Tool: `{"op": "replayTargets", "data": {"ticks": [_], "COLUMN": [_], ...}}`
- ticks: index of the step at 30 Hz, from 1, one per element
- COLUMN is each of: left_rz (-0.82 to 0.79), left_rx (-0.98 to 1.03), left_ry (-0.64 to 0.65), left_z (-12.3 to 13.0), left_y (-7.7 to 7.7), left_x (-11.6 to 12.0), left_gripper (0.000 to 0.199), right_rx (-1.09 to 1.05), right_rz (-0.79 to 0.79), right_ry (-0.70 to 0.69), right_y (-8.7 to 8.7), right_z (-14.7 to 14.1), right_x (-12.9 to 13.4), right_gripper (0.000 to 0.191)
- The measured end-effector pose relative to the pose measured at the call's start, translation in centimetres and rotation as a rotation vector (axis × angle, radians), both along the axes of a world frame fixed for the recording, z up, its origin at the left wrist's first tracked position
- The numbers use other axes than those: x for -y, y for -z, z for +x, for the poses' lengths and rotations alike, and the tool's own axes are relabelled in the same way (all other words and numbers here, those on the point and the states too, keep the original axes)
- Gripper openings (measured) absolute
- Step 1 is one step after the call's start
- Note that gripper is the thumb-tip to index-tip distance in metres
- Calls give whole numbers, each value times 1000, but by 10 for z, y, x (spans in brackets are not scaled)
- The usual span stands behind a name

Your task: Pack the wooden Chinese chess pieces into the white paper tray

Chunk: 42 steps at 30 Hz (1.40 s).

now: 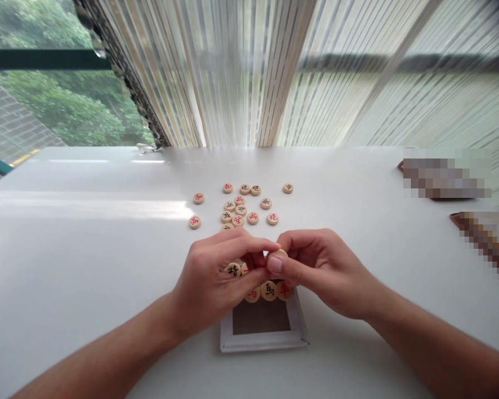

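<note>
My hands meet over a shallow box, pinching round wooden game discs.

Nearest me lies the white-rimmed box (264,339), flat and square with a dull brown floor; three discs (268,290) show in a row at its far edge, the rest of that edge hidden under my fingers. My left hand (216,277) is curled, holding a disc with a black character (233,270) and another only partly seen. My right hand (316,269) pinches one pale disc (276,255) by its smooth edge, fingertips touching the left's. Beyond, on the glossy white surface (87,249), about fifteen loose discs (241,209) lie scattered, marked red or black. Blurred brown shapes (444,177) sit far right, before striped curtains (274,72).
</note>
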<state>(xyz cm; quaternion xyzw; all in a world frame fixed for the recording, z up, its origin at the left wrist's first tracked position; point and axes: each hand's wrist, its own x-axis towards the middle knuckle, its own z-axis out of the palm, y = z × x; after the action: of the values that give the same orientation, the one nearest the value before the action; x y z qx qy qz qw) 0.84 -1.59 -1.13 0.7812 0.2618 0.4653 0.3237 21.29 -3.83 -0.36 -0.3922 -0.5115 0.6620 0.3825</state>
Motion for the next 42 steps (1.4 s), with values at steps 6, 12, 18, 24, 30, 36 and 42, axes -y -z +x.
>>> {"op": "replayTargets", "data": {"ticks": [6, 12, 18, 24, 30, 36, 42], "left_rz": [-196, -183, 138, 229, 193, 159, 158], "left_rx": [54, 65, -1, -79, -100, -69, -65], "left_ry": [33, -48, -68, 17, 40, -62, -134], "left_z": [0, -1, -2, -4, -3, -2, -4], "left_y": [3, 2, 3, 6, 5, 6, 8], "left_x": [-1, -4, -9, -8, -8, -12, -15], "left_gripper": [23, 18, 19, 16, 22, 32, 27], "right_rx": [143, 312, 319, 408, 600, 714, 829], "right_rz": [219, 491, 392, 422, 604, 724, 751], "right_ry": [57, 88, 4, -135, -134, -151, -205], "right_y": [-1, -3, -9, -15, -21, -28, -35], "right_z": [1, 6, 13, 24, 25, 29, 34], "right_x": [0, -3, -8, -12, -10, -4, 8], "right_gripper": [21, 24, 19, 11, 7, 9, 12]}}
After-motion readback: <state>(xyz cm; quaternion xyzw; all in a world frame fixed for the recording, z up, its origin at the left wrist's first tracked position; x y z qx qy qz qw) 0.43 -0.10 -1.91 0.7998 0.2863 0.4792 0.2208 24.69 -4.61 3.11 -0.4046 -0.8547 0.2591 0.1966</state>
